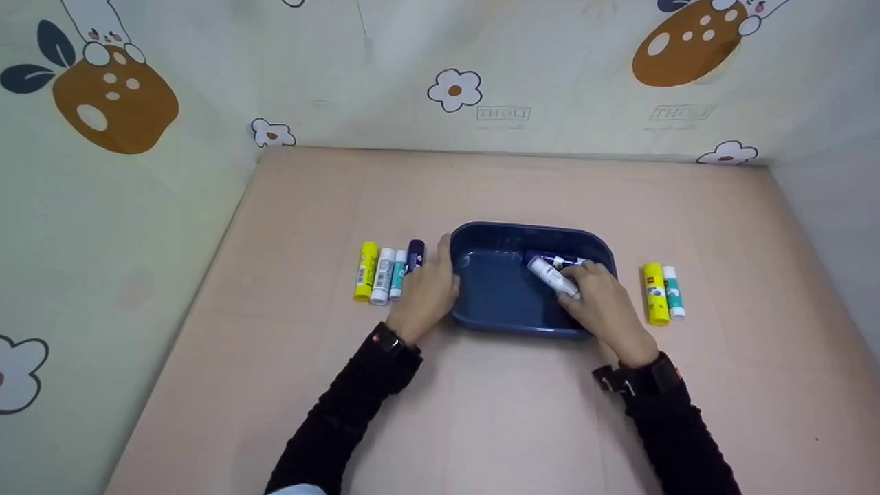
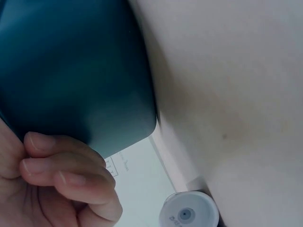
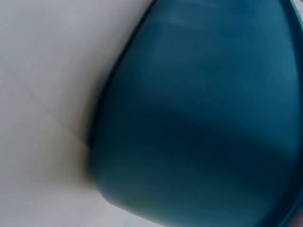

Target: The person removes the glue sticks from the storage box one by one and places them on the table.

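Observation:
A dark blue plastic basin (image 1: 505, 299) stands in the middle of the table. My left hand (image 1: 427, 292) holds its left rim, with curled fingers (image 2: 83, 182) against the outer wall in the left wrist view. Over the basin's right side, my right hand (image 1: 605, 302) pinches a white glue stick (image 1: 551, 275), tilted above the basin floor. Behind it a dark purple glue stick (image 1: 550, 258) lies inside the basin, partly covered by the white one. The right wrist view shows the blurred basin wall (image 3: 189, 118); the pinching fingers are outside that view.
Left of the basin lie a yellow (image 1: 366, 271), a white (image 1: 383, 275), a teal-and-white (image 1: 399, 273) and a purple glue stick (image 1: 415, 253), side by side. To the right are another yellow (image 1: 656, 292) and a teal-and-white one (image 1: 674, 292). Patterned walls (image 1: 364, 89) border the table.

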The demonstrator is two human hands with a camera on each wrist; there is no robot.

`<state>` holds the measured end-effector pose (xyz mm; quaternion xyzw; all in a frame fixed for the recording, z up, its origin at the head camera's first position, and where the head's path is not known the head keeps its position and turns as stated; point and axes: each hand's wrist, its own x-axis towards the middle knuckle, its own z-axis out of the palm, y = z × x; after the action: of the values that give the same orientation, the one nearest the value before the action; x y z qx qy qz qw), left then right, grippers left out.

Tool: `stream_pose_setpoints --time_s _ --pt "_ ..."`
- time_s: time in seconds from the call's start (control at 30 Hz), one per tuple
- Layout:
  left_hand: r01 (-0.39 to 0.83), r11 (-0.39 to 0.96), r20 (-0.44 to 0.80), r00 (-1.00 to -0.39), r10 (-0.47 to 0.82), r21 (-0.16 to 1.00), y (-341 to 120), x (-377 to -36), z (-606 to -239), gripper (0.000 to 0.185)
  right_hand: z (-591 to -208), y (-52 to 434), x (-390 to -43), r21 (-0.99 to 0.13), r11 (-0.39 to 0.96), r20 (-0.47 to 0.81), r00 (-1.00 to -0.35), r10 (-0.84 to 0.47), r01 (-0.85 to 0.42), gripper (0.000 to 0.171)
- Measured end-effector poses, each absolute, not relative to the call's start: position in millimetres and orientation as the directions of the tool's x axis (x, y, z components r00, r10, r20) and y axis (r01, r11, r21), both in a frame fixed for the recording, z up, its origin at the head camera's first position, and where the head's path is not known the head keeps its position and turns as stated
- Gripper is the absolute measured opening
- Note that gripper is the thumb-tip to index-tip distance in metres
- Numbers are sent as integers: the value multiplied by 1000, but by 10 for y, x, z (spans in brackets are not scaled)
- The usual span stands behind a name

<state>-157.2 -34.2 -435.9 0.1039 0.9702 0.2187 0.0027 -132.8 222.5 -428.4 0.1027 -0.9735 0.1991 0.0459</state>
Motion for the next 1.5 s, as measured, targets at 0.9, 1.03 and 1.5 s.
stream_pose_setpoints --time_s 0.9,1.03,1.5 --pt "191 890 26 -980 199 413 -347 -1576 -4358 62 -3647 3083 -1164 -490 862 -6 -989 146 130 48" --pt "203 888 45 -978 202 414 -351 -1572 -4363 62 -3663 3212 -1157 -476 864 -54 -986 160 167 49" --pt "164 885 -7 -983 186 436 -332 -1578 -4355 63 -3851 3535 -1193 -451 827 -242 -938 248 335 53"
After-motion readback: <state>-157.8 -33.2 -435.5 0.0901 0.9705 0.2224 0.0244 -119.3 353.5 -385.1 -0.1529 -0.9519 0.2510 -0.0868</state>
